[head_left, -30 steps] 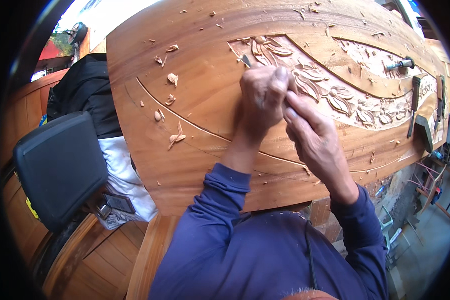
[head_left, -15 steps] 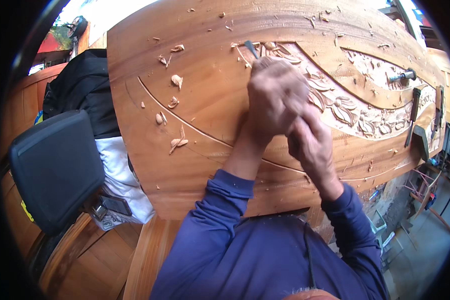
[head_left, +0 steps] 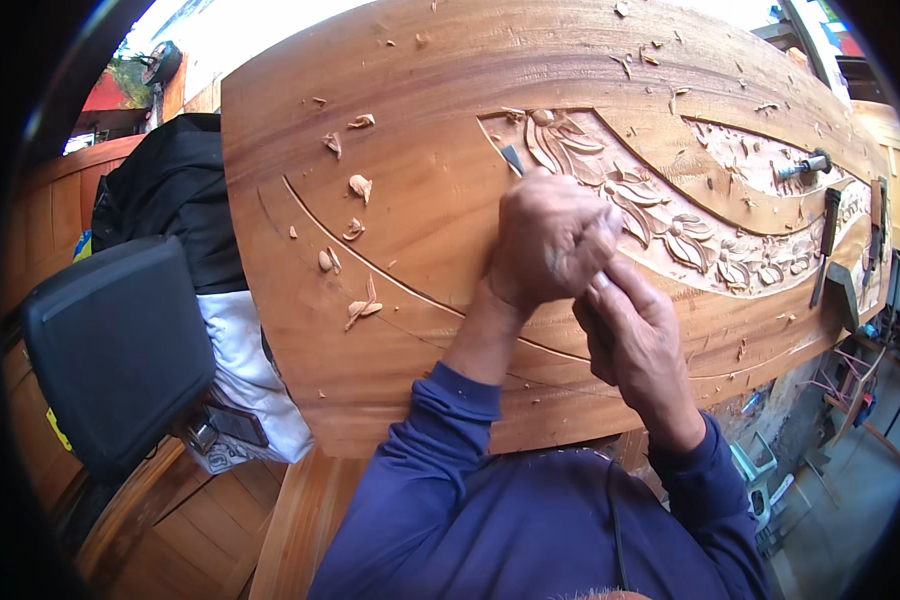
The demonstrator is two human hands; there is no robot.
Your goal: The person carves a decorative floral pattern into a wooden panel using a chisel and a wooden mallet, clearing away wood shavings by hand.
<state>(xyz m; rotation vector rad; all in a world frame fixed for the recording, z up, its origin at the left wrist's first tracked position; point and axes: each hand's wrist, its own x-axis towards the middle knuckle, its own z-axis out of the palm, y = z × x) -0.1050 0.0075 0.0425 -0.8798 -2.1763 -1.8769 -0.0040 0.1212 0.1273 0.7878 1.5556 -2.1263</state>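
Observation:
A wide brown wooden board (head_left: 410, 190) lies under my hands, with a curved band of carved leaves and flowers (head_left: 690, 240) sunk into it. My left hand (head_left: 548, 240) is wrapped round a chisel, whose flat dark blade (head_left: 512, 160) sticks out past the fingers. The blade's tip is by the left border of the carved band, near its upper corner. Just below and to the right, my right hand (head_left: 638, 335) is closed around the rear end of the same chisel; the handle is mostly hidden by both hands.
Curled wood shavings (head_left: 360, 187) are scattered over the board. At its right lie a tool with a blue-green shaft (head_left: 805, 167), a dark-handled chisel (head_left: 827, 225) and a dark flat block (head_left: 842, 297). A black padded seat (head_left: 120, 350) stands left, beside dark cloth (head_left: 170, 185).
Both hands and the chisel have come nearer to me, the blade shifting from the carved band's top corner down along its left border. The view has tilted slightly.

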